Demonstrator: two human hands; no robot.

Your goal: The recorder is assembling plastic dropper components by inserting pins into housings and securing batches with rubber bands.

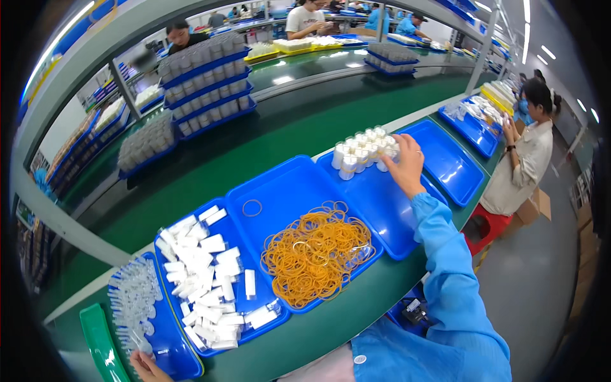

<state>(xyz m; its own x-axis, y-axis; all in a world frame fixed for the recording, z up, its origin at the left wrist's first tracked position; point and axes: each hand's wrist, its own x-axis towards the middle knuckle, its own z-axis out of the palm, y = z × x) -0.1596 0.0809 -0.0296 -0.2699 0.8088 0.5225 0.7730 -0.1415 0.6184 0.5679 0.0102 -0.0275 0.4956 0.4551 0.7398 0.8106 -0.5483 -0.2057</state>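
Note:
My right hand [405, 164], in a blue sleeve, reaches over a blue tray [388, 210]. Its thumb and fingers close on a white cylinder at the right edge of a cluster of upright white cylinders [361, 149], some with a tan band round them. At the lower left, my left hand [147, 368] is partly cut off by the picture's edge. Its fingertips pinch a clear plastic piece [141, 345] beside a heap of similar clear plastic pieces [133, 293] in a blue tray [172, 347].
Between my hands, one blue tray holds loose white rolls [207, 274], another tan rubber bands [315, 251]. A green tray [102, 344] lies far left. Past the green conveyor [280, 114] stand stacked trays of cylinders [210, 89]. A co-worker [525, 153] sits at right.

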